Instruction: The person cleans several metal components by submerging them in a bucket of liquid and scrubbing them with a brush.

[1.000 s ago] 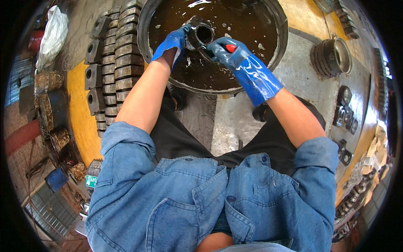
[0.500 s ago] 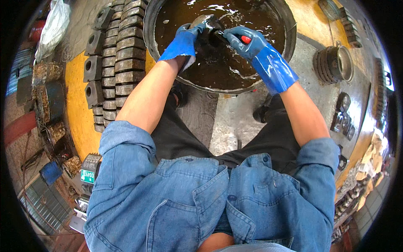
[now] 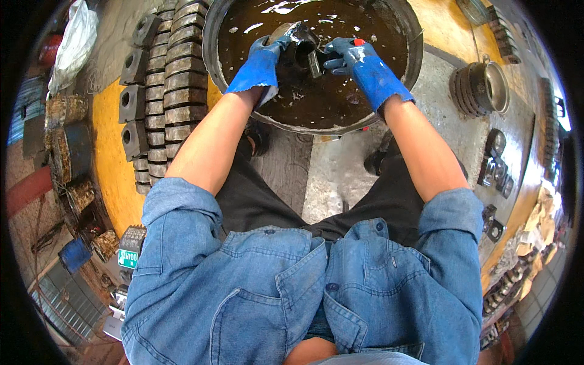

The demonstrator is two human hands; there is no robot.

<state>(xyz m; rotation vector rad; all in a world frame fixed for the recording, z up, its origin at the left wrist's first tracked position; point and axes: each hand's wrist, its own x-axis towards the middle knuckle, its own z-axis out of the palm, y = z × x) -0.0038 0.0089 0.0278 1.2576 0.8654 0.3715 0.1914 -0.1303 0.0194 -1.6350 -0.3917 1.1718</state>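
Both my hands wear blue rubber gloves over a round metal tub (image 3: 210,52) of murky brown liquid. My left hand (image 3: 263,62) is closed on the edge of a wet, dark metal part (image 3: 298,36) with a hollow in it, held at the liquid's surface. To its right, my right hand (image 3: 362,59) is closed round a tool with a red handle end (image 3: 359,42). The tool's working end is hard to make out against the dark part. A pale rectangular face (image 3: 314,64) shows between the hands.
Stacked metal blocks (image 3: 185,79) stand in rows left of the tub, beside several blocks with round holes (image 3: 129,97). Right of it lie a stack of metal rings (image 3: 480,88) and small dark metal parts (image 3: 496,164). A white plastic bag (image 3: 74,45) hangs far left.
My right hand has moved slightly down and left, and its red handle end now stands above the fingers. The metal part has tilted, showing its hollow and a pale face.
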